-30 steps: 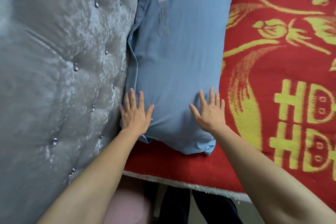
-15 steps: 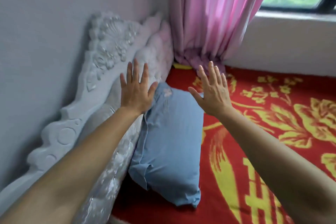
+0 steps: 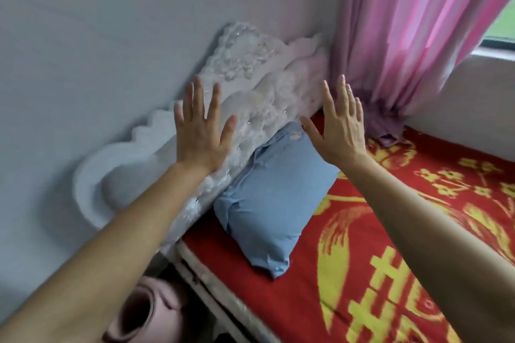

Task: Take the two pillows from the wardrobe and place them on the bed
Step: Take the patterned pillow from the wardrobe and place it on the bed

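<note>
Red bedspread [image 3: 362, 273] carries our blue pillow [image 3: 267, 203] against the headboard [image 3: 250, 86]; our left hand [image 3: 202, 136] and right hand [image 3: 341, 133] hover released, empty.

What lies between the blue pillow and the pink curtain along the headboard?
In the head view, only bare red-and-yellow blanket lies between the blue pillow and the pink curtain; the right hand hides part of it.

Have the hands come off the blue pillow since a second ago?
Yes. Both hands, left and right, lifted off the blue pillow, which stays against the headboard.
</note>
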Motion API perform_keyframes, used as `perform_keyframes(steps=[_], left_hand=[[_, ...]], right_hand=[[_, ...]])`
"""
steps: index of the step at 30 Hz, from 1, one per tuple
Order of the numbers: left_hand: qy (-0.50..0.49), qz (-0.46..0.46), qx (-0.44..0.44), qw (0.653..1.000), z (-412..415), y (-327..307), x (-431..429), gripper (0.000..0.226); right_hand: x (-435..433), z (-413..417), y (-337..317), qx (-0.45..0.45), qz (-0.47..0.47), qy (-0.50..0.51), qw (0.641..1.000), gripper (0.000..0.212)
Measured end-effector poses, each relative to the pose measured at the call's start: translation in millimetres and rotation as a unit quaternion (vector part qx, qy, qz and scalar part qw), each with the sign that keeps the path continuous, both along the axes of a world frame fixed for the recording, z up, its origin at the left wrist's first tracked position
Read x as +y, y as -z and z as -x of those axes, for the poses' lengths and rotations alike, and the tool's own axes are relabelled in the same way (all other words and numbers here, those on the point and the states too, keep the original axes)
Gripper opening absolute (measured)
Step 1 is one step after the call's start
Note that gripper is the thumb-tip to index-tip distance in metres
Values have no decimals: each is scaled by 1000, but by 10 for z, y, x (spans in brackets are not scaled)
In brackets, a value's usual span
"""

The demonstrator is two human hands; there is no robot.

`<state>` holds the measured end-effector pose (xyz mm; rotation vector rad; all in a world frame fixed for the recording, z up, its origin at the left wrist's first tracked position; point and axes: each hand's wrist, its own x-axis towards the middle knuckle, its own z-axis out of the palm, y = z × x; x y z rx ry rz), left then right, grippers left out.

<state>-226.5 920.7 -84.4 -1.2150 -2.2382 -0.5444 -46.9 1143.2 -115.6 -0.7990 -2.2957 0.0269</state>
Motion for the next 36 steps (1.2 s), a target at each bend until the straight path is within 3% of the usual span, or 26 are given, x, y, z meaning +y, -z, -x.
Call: perform_keyframes(steps=[5, 17, 24, 36], left_hand=[[-107, 57, 12, 993, -431, -12, -970, 68], [-276, 49, -13, 960, -1523, 141, -2916, 68], [-325, 64, 63, 941, -2674, 307, -4435, 67], [-524, 92, 6, 846, -4896, 762, -7184, 67]], right_hand=[[-585, 78, -43, -2, 19, -103, 995, 79], [-2430, -68, 156, -49, 18, -294, 955, 79], [-3822, -518, 304, -56, 33, -373, 925, 80], [-6548, -1923, 656, -117, -61, -548, 826, 81]])
